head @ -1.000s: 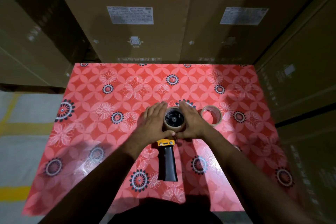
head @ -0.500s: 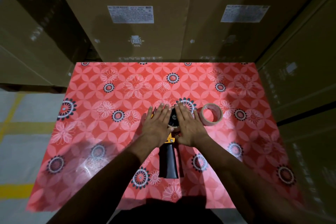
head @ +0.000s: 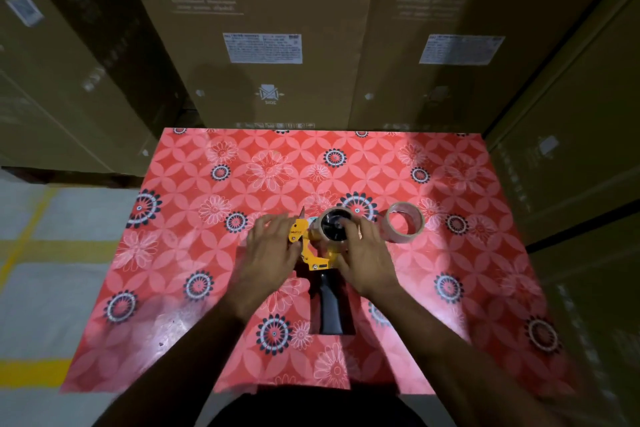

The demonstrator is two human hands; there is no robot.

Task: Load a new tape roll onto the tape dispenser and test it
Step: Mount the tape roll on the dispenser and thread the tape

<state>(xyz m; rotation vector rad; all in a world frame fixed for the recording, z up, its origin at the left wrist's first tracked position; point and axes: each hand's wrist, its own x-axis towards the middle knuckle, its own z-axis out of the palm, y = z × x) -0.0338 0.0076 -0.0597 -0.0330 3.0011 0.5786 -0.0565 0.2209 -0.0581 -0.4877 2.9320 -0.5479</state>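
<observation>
Lying flat on the red flowered tablecloth (head: 214, 288), the tape dispenser (head: 320, 246) sits between both hands, its black handle pointing back toward the person. The left hand (head: 268, 255) hovers with fingers spread and loose just left of the yellow frame. The right hand (head: 367, 258) rests relaxed fingers on the mounted tape roll (head: 334, 227). A second roll (head: 403, 222) lies just beyond the right hand's fingertips.
</observation>
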